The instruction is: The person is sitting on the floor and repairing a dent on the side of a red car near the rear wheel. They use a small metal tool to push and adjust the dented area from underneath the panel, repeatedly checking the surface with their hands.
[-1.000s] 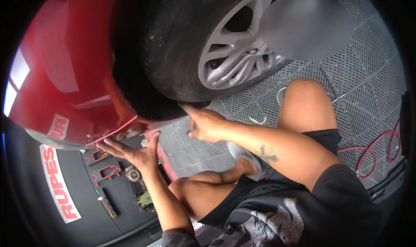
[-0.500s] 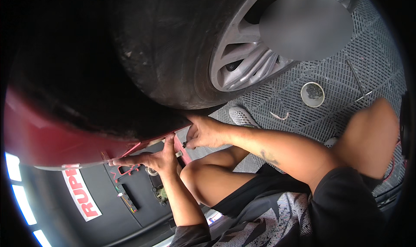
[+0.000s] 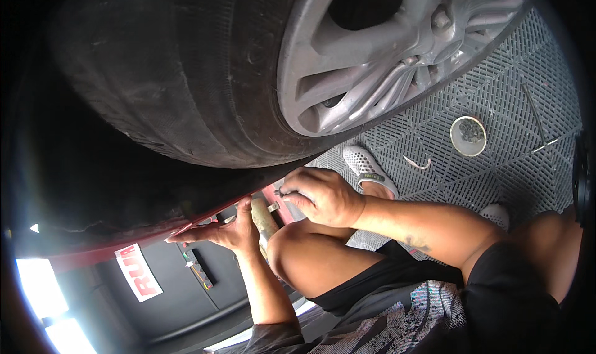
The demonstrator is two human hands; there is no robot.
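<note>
A red car body panel curves along the left, its edge bordering the dark wheel arch. My left hand lies against that edge, thumb and stretched fingers spread apart. To its right, my right hand is closed, pinching a small black piece between thumb and forefinger. The piece looks like a fastener, but its exact kind is too small to make out. Just above both hands is the big black tire on a silver alloy wheel.
A pale tub with small dark pieces stands on the grey grid floor. Nearby lie a white curved strip and a thin rod. My bent knee is just under my hands. A red-and-white sign hangs beyond.
My right hand has drawn away from the panel edge, its forefinger curling in around the small black piece. My left hand stays at the edge. The view has shifted, and the wheel looks larger.
</note>
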